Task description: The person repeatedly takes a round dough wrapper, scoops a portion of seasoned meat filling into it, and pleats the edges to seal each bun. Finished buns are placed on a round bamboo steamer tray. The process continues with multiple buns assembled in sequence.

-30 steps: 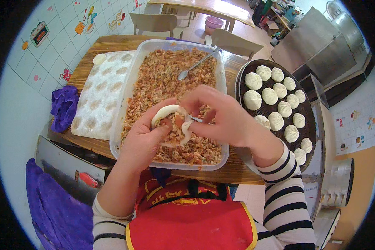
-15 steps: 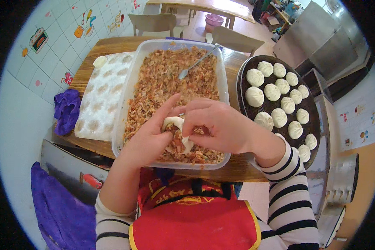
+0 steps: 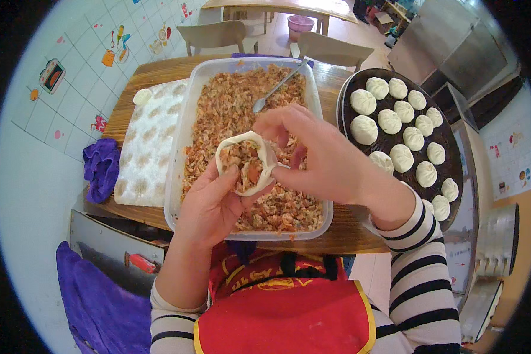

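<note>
Wooden table [image 3: 159, 74]; fingers [image 3: 277, 127] pinching soft round dough wrapper [image 3: 246, 162].

Clear glossy plastic tub [image 3: 177, 171] on a wooden table [image 3: 159, 74] (metal spoon [image 3: 277, 88] shiny).

The scene was brightly and evenly lit, seemingly from overhead; shadows were soft and short, falling mainly beneath the hands onto the clear plastic tub of chopped brown filling [image 3: 190, 127]; mild glare lay on the white tiled wall [image 3: 71, 82] and the pale floor beyond the brown wooden surface [image 3: 137, 74]; focus was sharp at the centre; the fisheye lens bent straight edges toward the rim, where a black vignette closed the frame.
</note>
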The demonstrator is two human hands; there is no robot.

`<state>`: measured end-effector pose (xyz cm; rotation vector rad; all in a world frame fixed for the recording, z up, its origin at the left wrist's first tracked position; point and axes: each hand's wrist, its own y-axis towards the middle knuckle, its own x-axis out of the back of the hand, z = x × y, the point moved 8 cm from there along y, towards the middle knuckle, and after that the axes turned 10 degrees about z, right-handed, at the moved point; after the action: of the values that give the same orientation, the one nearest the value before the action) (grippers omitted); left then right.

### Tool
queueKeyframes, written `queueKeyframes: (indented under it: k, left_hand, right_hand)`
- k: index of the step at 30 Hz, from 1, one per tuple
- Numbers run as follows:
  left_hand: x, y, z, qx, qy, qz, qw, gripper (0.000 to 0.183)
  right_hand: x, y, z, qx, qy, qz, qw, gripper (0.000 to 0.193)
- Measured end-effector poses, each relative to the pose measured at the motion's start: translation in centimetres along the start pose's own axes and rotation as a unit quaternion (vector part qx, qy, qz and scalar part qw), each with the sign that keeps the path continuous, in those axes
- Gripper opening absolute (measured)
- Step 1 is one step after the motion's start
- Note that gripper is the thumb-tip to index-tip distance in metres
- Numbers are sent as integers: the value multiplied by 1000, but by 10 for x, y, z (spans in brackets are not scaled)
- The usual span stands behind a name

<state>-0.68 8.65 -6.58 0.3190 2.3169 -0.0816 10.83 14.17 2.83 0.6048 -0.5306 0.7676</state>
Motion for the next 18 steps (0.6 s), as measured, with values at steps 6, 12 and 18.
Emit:
queueKeyframes:
  k: [6, 12, 18]
  left_hand:
    - [10, 1, 6, -4, 119, -68, 991, 45]
    - [11, -1, 4, 46, 215, -75, 973, 49]
    - [6, 2, -5, 77, 331, -42, 939, 55]
  right_hand:
    - [-18, -3, 8, 74, -73, 79, 991, 22]
    - [-25, -3, 8, 77, -49, 131, 987, 22]
    - [-22, -3, 10, 90, -52, 95, 990, 16]
